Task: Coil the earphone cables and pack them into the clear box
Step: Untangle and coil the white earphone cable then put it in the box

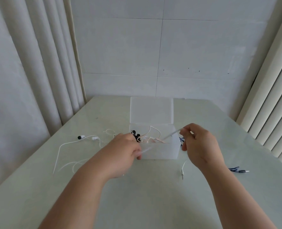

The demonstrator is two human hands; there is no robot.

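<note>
White earphone cable [59, 150] loops over the pale desk [137, 195] at about nine o'clock from the clear box [161, 151], and its two earbuds [87, 137] lie side by side at the far end, one tipped in black. More white loops lie nearer the desk's front edge and pass under the left forearm. The left hand [123, 149] sits at the box's left front corner with its grip curled round a blurred whitish strand; I cannot tell whether that strand belongs to the cable on the desk. The box stands at the desk's centre with its lid [151, 109] raised at twelve o'clock. Inside are black earphones [136, 135] at the left and a loose pinkish cable [151, 138] beside them. A taut white strand [171, 133] runs from the box up towards two o'clock into the right hand [199, 144], whose grip pinches it between thumb and fingertips above the box's right edge. Below that hand a white jack plug [182, 173] rests on the desk. A blue cable [234, 169] lies at four o'clock from the box, partly hidden by the right forearm.
</note>
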